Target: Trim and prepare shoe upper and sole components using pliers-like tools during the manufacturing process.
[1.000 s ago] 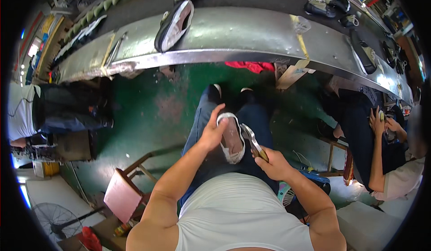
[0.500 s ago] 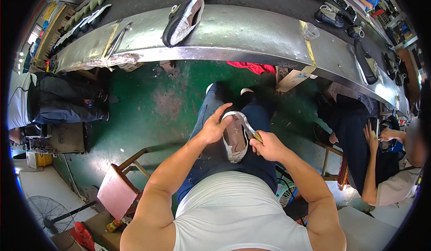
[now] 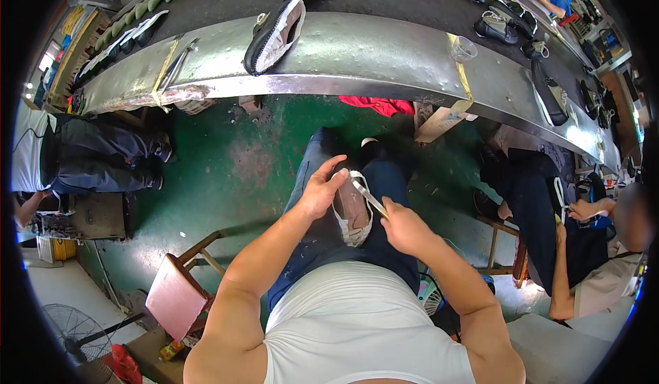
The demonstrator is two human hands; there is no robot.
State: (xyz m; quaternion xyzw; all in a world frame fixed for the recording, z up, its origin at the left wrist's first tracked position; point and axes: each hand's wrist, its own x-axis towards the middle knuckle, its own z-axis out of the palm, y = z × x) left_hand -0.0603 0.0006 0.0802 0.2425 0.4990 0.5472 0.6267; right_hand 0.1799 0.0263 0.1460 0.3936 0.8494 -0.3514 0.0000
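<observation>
A shoe (image 3: 352,211) lies sole-up on the person's lap, over the blue jeans (image 3: 329,246), its brownish bottom facing the camera and a pale upper edge wrapping round it. The left hand (image 3: 320,193) grips the shoe's left side, fingers curled over the toe end and thumb along the rim. The right hand (image 3: 405,227) is clenched round the handle of a slim metal tool (image 3: 367,195) — its flat blade slants up and left across the shoe and touches the pale edge near the top. Both forearms come in from the lower edge, above a white sleeveless shirt (image 3: 357,336).

The floor (image 3: 226,171) under the legs is worn green. To the lower left stands a small stool with a pink seat (image 3: 173,300), and a fan (image 3: 75,329) sits near the corner beyond it.

Across the top runs a long curved metal counter (image 3: 371,54). A dark shoe with a light sole (image 3: 273,35) lies tipped on its side there, well apart from the lap, and more dark shoes (image 3: 504,23) rest farther right on the dark belt behind — a clear plastic cup (image 3: 464,49) stands near a yellow tape strip. A red cloth (image 3: 374,104) hangs just below the counter's edge.

Another person in dark trousers (image 3: 103,157) sits at the left, and a third person (image 3: 583,246) sits on the right, a hand (image 3: 580,209) resting by the knee.
</observation>
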